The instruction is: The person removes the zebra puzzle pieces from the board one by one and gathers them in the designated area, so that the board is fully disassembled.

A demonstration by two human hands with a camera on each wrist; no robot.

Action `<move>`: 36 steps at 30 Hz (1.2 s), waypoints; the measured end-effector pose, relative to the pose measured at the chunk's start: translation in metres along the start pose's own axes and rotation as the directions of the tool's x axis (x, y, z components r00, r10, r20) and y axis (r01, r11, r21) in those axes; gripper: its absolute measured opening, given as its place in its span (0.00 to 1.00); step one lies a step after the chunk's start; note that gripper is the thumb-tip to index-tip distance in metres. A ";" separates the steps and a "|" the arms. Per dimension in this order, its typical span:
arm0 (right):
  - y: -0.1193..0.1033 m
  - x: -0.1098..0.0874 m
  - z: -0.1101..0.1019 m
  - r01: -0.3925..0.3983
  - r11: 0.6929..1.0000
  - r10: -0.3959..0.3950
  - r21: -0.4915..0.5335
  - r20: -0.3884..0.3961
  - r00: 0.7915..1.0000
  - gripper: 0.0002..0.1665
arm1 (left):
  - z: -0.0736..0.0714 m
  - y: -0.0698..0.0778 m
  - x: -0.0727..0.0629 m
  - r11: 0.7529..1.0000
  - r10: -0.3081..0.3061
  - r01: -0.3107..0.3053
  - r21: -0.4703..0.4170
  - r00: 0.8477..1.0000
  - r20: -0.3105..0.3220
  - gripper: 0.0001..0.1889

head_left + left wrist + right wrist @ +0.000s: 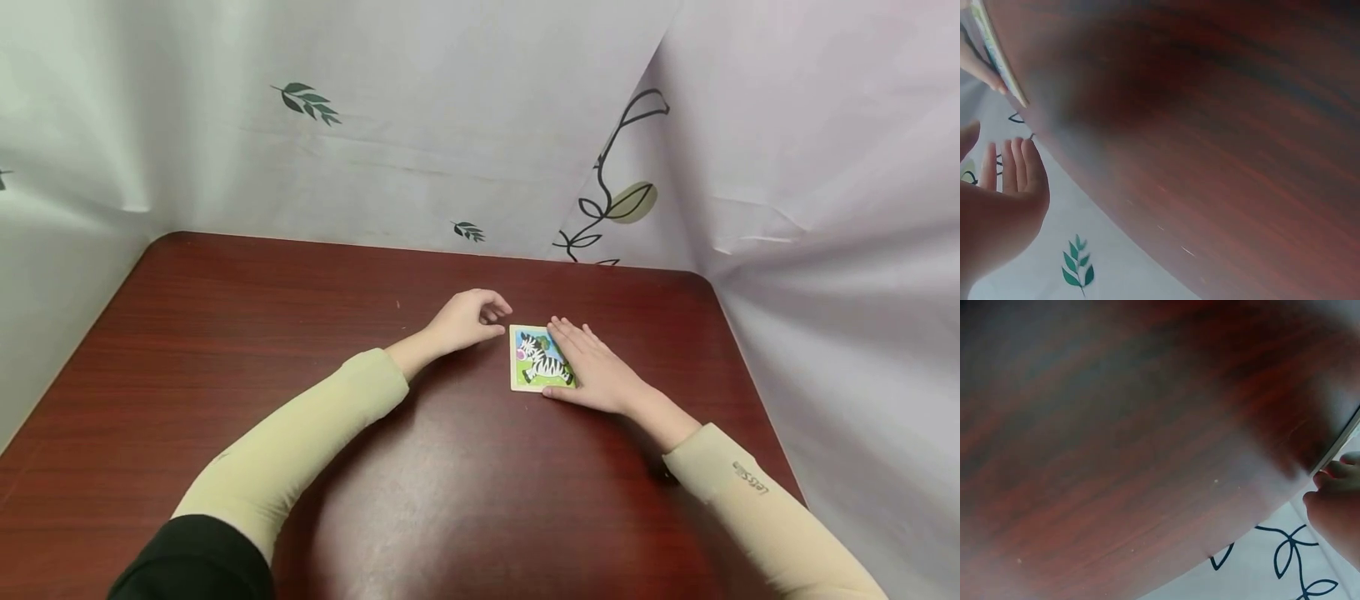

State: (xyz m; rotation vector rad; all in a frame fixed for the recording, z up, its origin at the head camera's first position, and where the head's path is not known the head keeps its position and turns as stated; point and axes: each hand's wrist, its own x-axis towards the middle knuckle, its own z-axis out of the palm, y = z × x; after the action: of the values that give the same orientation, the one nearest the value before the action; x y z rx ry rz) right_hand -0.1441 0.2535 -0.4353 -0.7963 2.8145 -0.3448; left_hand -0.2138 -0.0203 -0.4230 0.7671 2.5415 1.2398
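Observation:
A small square zebra puzzle board (536, 360) with a pale frame lies flat on the dark red-brown table. My right hand (600, 371) holds it from the right side, thumb at the near edge and fingers over the far right corner. Part of the picture is covered by this hand. To the left of the board, and apart from it, my left hand (468, 321) hovers with loosely bent fingers and nothing in its grasp. In the left wrist view, the board (999, 53) appears edge-on at the upper left. Only some fingers of the right hand (1338, 503) show in the right wrist view.
The wooden table (225, 350) has a rounded far edge. White cloth (405, 125) with printed leaves hangs behind it, and more cloth (832, 250) hangs along the right side.

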 end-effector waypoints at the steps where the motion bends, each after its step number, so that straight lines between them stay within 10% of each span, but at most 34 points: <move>1: 0.000 0.000 0.000 0.002 1.000 -0.002 0.001 0.000 1.000 0.65 | 0.002 0.002 0.002 1.000 -0.008 0.008 -0.014 1.000 0.015 0.14; 36: 0.004 0.001 0.001 0.031 0.996 -0.033 -0.083 -0.030 0.999 0.63 | 0.034 0.008 0.032 0.981 -0.077 0.061 0.184 0.994 0.083 0.13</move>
State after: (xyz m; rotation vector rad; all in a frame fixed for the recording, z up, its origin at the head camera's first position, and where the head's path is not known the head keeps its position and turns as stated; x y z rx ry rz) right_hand -0.1468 0.2565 -0.4380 -0.8615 2.8649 -0.2489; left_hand -0.2240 0.0236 -0.4369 0.7455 2.6088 0.9410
